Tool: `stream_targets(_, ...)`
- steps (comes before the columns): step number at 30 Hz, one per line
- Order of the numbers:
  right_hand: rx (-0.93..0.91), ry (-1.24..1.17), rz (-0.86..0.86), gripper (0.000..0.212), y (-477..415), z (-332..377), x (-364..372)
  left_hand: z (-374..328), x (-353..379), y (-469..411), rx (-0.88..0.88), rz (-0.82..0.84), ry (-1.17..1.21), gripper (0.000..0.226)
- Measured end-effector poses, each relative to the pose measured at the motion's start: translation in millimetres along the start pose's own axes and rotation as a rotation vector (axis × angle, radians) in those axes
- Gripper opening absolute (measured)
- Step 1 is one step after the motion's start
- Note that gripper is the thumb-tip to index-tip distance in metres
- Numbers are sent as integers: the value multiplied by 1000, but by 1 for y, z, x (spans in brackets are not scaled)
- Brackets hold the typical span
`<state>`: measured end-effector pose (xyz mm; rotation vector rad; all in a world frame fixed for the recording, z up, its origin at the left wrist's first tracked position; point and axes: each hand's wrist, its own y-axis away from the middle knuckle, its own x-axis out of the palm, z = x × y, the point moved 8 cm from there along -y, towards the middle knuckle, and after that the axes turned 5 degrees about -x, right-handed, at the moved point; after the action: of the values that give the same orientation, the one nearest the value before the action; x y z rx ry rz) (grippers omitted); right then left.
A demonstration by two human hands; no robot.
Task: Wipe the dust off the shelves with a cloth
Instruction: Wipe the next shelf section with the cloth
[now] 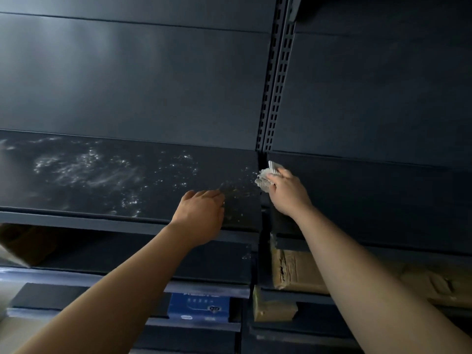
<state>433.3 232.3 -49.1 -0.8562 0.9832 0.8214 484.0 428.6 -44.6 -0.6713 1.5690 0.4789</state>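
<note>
A dark blue metal shelf (pixel 102 175) runs across the middle, its top marked with pale dust smears and specks. My right hand (pixel 287 192) holds a crumpled white cloth (pixel 265 178) against the surface right at the gap between this shelf and the neighbouring shelf (pixel 370 195) on the right. My left hand (pixel 201 210) rests on the dusty shelf near its front edge, fingers loosely curled, holding nothing. The dust is thickest toward the left and centre of the shelf.
A slotted upright post (pixel 274 98) divides the two shelf bays. Lower shelves hold a blue box (pixel 198 307), brown cardboard boxes (pixel 293 274) on the right and a cardboard box (pixel 23 241) at the left. Dark back panels rise behind.
</note>
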Motion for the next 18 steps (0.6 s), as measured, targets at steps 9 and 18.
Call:
stream_targets(9,242,-90,-258,46,91,34,-15,73,-16,32,-24,75,-46,49)
stream_targets(18,366,-73,-130,52,79,89,8,149,-23,55,-103,119,40,49)
